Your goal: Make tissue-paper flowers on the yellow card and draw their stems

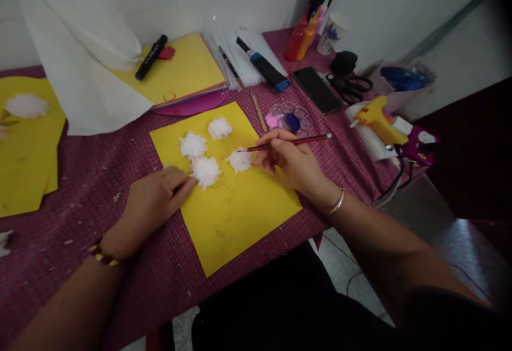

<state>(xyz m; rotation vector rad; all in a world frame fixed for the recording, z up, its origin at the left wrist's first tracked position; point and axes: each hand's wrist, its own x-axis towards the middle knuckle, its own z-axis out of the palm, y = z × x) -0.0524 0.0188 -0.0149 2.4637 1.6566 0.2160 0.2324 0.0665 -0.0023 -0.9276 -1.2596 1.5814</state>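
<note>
A yellow sheet of paper [240, 217] lies at a slant before me, bearing several fluffy white paper flowers [206, 171] and faint pencil drawing below them. My right hand [290, 159] pinches a red-and-black pencil [308, 139] with a white end. Its dark tip points left, over the rightmost white flower [239, 161]; contact cannot be made out. My left hand [160, 193] rests on the sheet's left edge with nothing visible in it, thumb beside the lower flower. Just beyond my right hand sits a clear palette [306, 119] with pink and dark blue paint.
Behind the sheet lie a marker [151, 57], a utility knife [266, 68], a wooden stick [258, 111] and a phone [317, 89]. Scissors [350, 87] and a yellow glue gun [376, 119] are at the right. Another yellow sheet [28, 164] lies far left on the checked tablecloth [132, 156].
</note>
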